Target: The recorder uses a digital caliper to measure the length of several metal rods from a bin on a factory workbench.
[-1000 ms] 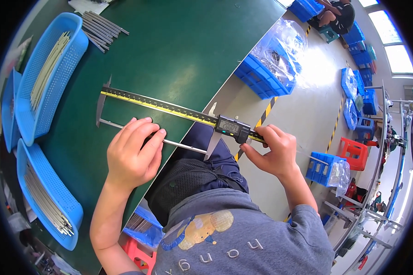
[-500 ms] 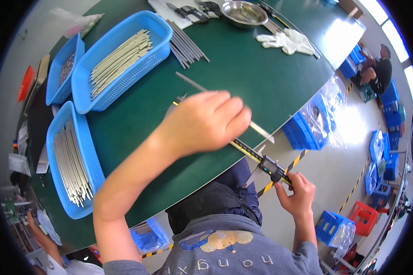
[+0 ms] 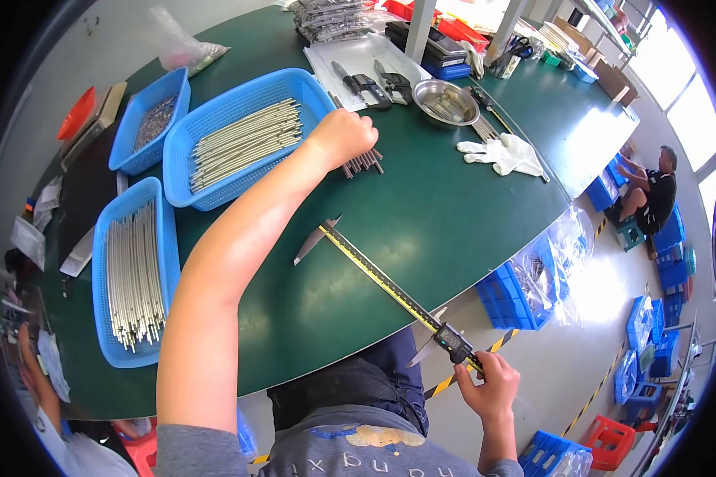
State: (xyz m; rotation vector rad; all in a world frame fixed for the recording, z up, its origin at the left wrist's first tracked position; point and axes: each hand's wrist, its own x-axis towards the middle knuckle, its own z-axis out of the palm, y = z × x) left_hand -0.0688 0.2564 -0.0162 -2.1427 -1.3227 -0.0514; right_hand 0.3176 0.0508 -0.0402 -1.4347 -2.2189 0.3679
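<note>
My right hand, near the table's front edge, grips the digital caliper by its slide end. The caliper's long yellow-marked beam slants out over the green table, its jaws wide apart with nothing between them. My left arm reaches forward, and my left hand is closed over a small pile of dark metal rods. Rod ends show on both sides of the fist; what its fingers hold is hidden. Left of that hand stands a blue basket with pale metal rods in it.
Another blue basket of rods and one of small parts stand at left. Micrometers on a white tray, a metal bowl and a white glove lie farther back. Blue crates stand beyond the right edge; a person sits beyond.
My left hand has moved from over the caliper to the dark rod pile. The long rod under it before no longer lies across the caliper. The view has tilted up.
</note>
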